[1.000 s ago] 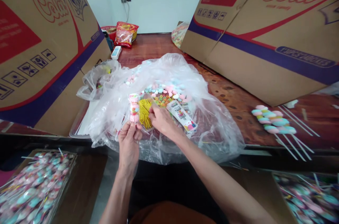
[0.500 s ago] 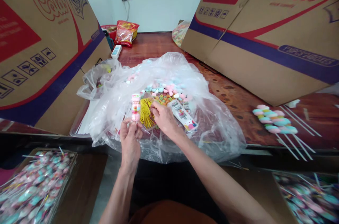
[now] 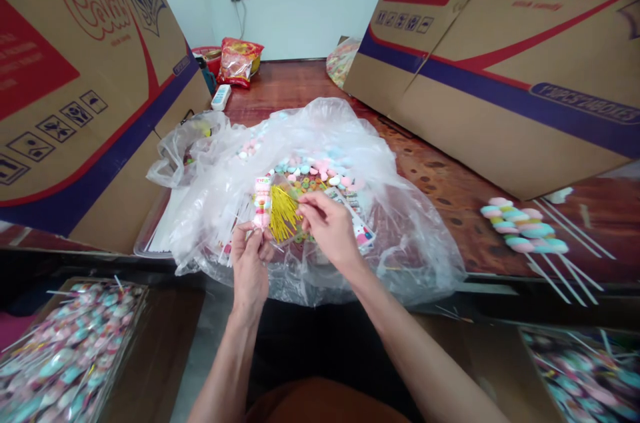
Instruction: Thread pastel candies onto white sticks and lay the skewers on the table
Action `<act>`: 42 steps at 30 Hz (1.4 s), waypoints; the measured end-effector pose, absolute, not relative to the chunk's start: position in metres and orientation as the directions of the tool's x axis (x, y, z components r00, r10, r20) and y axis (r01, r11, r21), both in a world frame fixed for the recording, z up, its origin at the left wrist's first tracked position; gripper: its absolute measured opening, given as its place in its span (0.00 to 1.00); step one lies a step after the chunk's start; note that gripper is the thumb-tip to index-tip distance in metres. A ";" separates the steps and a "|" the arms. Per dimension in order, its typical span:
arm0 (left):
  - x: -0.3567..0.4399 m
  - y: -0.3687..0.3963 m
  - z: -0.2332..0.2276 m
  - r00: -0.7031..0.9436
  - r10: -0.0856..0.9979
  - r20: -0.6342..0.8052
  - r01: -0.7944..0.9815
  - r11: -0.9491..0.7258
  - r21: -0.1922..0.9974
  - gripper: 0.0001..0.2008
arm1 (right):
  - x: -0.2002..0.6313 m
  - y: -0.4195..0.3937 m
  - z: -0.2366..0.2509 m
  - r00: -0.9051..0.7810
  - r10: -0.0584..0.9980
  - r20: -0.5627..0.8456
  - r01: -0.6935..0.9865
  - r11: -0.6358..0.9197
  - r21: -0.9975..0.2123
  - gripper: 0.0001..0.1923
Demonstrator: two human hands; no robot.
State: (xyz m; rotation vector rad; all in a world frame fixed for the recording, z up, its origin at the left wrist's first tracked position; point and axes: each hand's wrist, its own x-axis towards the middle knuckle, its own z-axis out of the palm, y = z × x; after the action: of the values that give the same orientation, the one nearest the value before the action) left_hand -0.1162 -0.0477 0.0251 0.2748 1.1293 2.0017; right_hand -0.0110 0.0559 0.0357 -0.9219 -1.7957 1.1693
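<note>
My left hand [image 3: 251, 261] pinches the stick of a wrapped candy skewer [image 3: 261, 201], pink and pale pieces stacked upright in a clear sleeve. My right hand [image 3: 330, 226] pinches a yellow twist tie from a bundle of yellow ties [image 3: 284, 213] right beside the skewer. Both hands hover over a big clear plastic bag [image 3: 390, 223] spread on the wooden table. Loose round pastel candies [image 3: 315, 173] and printed sleeves [image 3: 357, 226] lie inside the bag.
Large cardboard cartons stand at left [image 3: 75, 89] and right [image 3: 500, 56]. Several unwrapped skewers [image 3: 525, 229] lie on the table at right. Boxes of wrapped skewers sit low at left [image 3: 65, 349] and right [image 3: 585, 376]. A snack bag [image 3: 239, 61] and remote [image 3: 219, 97] lie farther back.
My right hand lifted off the tie bundle and moved slightly right and up with a tie. The left hand shifted the skewer a little to the right.
</note>
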 end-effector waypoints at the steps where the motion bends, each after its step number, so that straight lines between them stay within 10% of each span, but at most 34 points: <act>1: -0.114 -0.047 0.026 -0.641 0.744 -0.187 -0.542 -0.267 0.797 0.13 | -0.005 0.049 0.037 -0.456 0.875 0.163 0.055 0.210 -0.976 0.05; 12: -0.075 -0.041 0.022 -0.505 0.854 -0.129 -0.479 -0.153 0.864 0.08 | 0.021 0.016 0.022 -0.470 0.879 -0.084 -0.066 -0.129 -0.989 0.10; 24: -0.044 -0.031 0.016 -0.469 0.883 0.013 -0.252 -0.148 0.956 0.13 | 0.058 0.019 0.025 -0.339 0.936 0.095 -0.102 0.064 -0.993 0.10; 36: -0.028 -0.026 0.040 0.260 0.865 -0.429 -0.802 0.440 0.403 0.13 | 0.111 0.018 0.021 -0.481 0.876 0.030 -0.298 -0.131 -0.945 0.16; 42: -0.005 -0.020 0.035 0.121 0.926 -0.357 -0.628 0.350 0.695 0.17 | 0.125 0.019 0.021 -0.360 0.927 0.106 -0.095 0.077 -0.993 0.10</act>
State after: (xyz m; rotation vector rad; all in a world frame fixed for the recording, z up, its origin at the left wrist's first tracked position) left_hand -0.0047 -0.0196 0.0349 0.4234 0.8587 1.1844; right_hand 0.1252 0.0189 0.0213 -0.8804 -1.4565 1.4392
